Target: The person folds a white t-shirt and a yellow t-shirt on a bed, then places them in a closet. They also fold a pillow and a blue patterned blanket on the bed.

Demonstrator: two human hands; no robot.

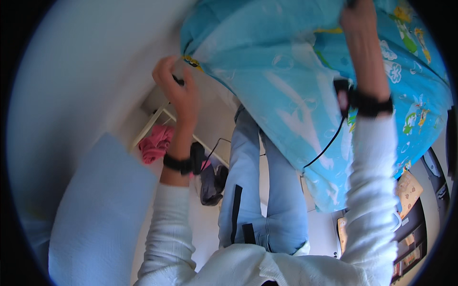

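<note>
A large turquoise cloth (276,90), like a bedsheet or duvet cover, spreads in folds across the upper middle and right. It has white, yellow and green cartoon prints. At its upper left corner, my left hand (176,88) is raised with curled fingers, closed at the cloth's edge. A small dark object (178,80) shows against that hand's fingers. My right hand (360,24) is raised over the cloth at the top. It is blurred and partly cut off by the picture's edge, so its grip is hidden. Each wrist wears a black band.
A pale wall (71,71) rises close on the left. Below my left hand lie a pink cloth (156,143) beside a light frame and a dark bundle (211,186). My legs in blue jeans (248,190) stand under the cloth. Shelves (414,238) line the lower right.
</note>
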